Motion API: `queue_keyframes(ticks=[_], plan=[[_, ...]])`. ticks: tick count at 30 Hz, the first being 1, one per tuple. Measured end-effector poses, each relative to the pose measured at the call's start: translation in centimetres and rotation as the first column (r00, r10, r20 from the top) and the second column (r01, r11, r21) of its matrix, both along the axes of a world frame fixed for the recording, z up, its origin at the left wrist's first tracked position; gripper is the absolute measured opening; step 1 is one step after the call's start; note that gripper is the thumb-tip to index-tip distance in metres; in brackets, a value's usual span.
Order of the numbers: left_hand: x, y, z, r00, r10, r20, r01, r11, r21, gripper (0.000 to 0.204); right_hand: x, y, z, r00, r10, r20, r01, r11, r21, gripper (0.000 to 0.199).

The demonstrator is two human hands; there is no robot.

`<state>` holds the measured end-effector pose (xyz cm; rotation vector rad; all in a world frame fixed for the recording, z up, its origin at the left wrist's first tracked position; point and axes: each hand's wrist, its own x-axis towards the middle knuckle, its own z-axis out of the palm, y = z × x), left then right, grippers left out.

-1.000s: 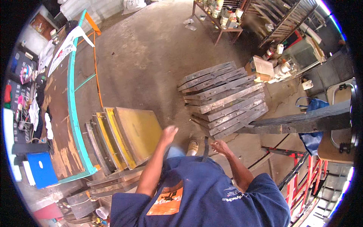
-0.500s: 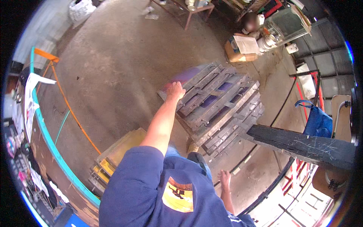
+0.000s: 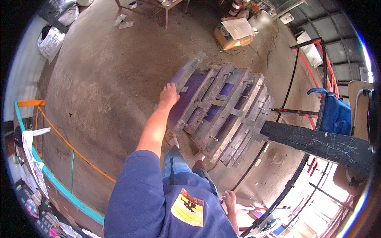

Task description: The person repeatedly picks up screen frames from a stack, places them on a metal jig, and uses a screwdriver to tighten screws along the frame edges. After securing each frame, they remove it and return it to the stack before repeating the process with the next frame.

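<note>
My left hand (image 3: 170, 94) is stretched forward, its fingers closed over the near-left edge of the outermost frame (image 3: 190, 69), a grey-edged frame with a purple face. This frame leans out from a stack of similar grey wooden frames (image 3: 238, 113), which have purple panels between their bars and bolts along their edges. Parts of the purple face are hidden behind my hand and forearm. My right hand (image 3: 229, 200) hangs low by my right side, away from the stack, with its fingers loosely apart and nothing visible in it.
A dark beam (image 3: 313, 144) juts in from the right beside the stack, below a blue bag (image 3: 337, 113). Beyond the frames sits a cardboard box (image 3: 234, 33). A brown table (image 3: 166, 14) stands further back. A turquoise rail (image 3: 67, 190) curves along the left.
The outermost frame has swung away from the stack, showing more purple, with my left hand still on its edge. My view has shifted and my feet now show beside the stack.
</note>
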<state>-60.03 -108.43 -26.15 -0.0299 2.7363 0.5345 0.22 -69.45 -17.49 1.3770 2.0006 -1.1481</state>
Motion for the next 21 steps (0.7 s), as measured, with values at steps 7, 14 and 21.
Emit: queue_keyframes(ticks=[7,14,21], plan=[[-3.8,-2.5,-0.3,0.995,-0.035,-0.098,0.016,0.982,-0.187,0.048,-12.7,-5.0,8.2,0.944,0.322,-0.074,-0.308,0.938,0.161,0.031],[-2.7,-16.9,15.5,0.992,-0.001,-0.126,-0.025,0.979,-0.201,0.068,-27.1,-11.8,14.8,0.815,0.364,-0.451,-0.518,0.807,-0.284,0.036],[12.9,-16.2,41.7,0.937,0.123,-0.327,-0.208,0.949,-0.238,0.053,-30.8,-23.6,7.4,0.619,0.535,-0.575,-0.683,0.005,-0.731,0.062]])
